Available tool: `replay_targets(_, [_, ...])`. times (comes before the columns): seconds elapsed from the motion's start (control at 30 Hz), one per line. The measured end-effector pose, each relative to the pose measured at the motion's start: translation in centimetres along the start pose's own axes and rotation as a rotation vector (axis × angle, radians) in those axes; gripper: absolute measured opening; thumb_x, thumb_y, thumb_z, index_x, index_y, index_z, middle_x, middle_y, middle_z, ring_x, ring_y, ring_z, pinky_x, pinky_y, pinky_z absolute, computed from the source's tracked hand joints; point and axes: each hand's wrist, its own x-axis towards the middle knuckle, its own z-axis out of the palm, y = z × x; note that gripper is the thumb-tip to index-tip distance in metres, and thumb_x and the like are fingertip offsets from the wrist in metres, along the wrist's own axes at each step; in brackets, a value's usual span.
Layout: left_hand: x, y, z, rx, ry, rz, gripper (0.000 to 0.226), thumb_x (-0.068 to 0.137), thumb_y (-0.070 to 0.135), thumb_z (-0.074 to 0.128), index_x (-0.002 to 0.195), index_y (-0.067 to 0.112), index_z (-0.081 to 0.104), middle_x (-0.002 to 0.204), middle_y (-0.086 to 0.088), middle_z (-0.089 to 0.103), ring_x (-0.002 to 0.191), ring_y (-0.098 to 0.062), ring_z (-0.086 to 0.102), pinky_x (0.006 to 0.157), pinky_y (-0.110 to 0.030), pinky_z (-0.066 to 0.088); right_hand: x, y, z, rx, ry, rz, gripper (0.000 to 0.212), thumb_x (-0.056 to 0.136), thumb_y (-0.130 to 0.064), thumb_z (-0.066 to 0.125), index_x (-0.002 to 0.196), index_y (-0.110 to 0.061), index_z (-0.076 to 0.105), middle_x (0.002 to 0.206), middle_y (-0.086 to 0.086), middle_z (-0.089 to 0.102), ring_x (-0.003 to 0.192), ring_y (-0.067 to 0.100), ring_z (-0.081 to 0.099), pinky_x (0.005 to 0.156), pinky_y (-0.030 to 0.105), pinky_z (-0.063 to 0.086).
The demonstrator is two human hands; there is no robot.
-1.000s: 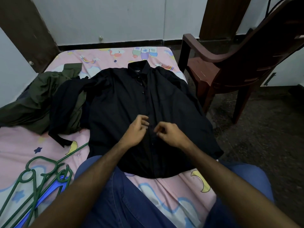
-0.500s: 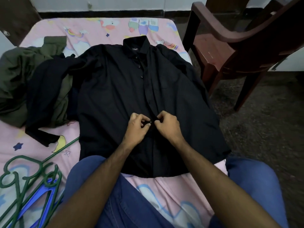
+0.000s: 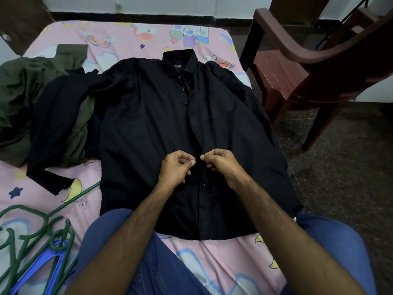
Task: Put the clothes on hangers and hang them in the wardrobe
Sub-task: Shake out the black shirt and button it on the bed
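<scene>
A black button-up shirt [image 3: 148,128] lies flat on the bed, collar pointing away from me. My left hand [image 3: 176,167] and my right hand [image 3: 221,165] sit side by side at the middle of its button strip, each pinching the fabric edge there. The strip is closed below my hands and open above them. A green garment [image 3: 25,99] lies crumpled at the left, with a second dark garment [image 3: 57,128] draped over it. Several green hangers [image 3: 32,235] and a blue hanger [image 3: 40,267] lie at the lower left of the bed.
The bed has a pink cartoon-print sheet [image 3: 131,41]. A dark red plastic armchair [image 3: 308,67] stands close to the bed's right side. Dark floor [image 3: 350,177] lies to the right. My knees in blue jeans [image 3: 119,248] rest against the bed's near edge.
My hands have moved slightly apart, still pinching at the same spot on the button strip. The view has dipped lower over the shirt.
</scene>
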Motion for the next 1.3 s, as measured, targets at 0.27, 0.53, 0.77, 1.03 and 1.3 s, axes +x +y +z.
replay_targets(0.27, [-0.2,0.3,-0.5,-0.265,-0.076,-0.112,0.007,0.090,0.010,0.071,0.097,0.007,0.072,0.083,-0.005,0.073,0.055,-0.006,0.059,0.038,-0.024,0.045,0.1,1.1,0.7,-0.099,0.067,-0.029,0.004,0.093,-0.014,0.068,0.088,-0.014,0.067,0.072,-0.007,0.064,0.067,0.003,0.057,0.068,0.020,0.050])
replay_targets(0.53, [-0.1,0.1,-0.4,-0.253,-0.077,-0.106,0.007,0.091,0.011,0.070,0.096,0.014,0.074,0.081,-0.003,0.071,0.055,-0.005,0.055,0.041,-0.026,0.046,0.1,1.9,1.9,-0.166,0.133,-0.112,0.010,0.090,-0.028,0.074,0.089,-0.018,0.071,0.080,-0.005,0.071,0.071,0.006,0.064,0.066,0.023,0.053])
replay_targets(0.77, [-0.1,0.1,-0.3,-0.258,-0.073,-0.100,0.010,0.092,0.008,0.069,0.100,0.012,0.074,0.088,-0.008,0.071,0.054,-0.004,0.054,0.043,-0.025,0.049,0.1,1.9,1.9,-0.196,0.169,-0.107,0.008,0.090,-0.025,0.072,0.093,-0.018,0.071,0.082,-0.003,0.073,0.074,0.012,0.069,0.067,0.028,0.056])
replay_targets(1.03, [-0.1,0.2,-0.4,-0.288,-0.079,-0.124,0.008,0.089,0.008,0.072,0.097,0.009,0.073,0.082,-0.008,0.069,0.053,-0.005,0.052,0.042,-0.025,0.048,-0.7,1.6,2.6,-0.225,0.205,-0.154,0.009,0.086,-0.022,0.073,0.093,-0.017,0.068,0.083,0.002,0.072,0.063,0.008,0.061,0.051,0.017,0.049])
replay_targets(1.3, [0.0,0.0,-0.3,-0.224,-0.030,-0.119,0.005,0.085,0.013,0.076,0.090,0.014,0.074,0.074,-0.005,0.068,0.055,-0.009,0.057,0.048,-0.030,0.052,-1.4,2.4,3.3,-0.180,0.232,-0.211,0.010,0.087,-0.026,0.075,0.093,-0.021,0.071,0.080,0.001,0.073,0.063,0.007,0.065,0.056,0.023,0.055])
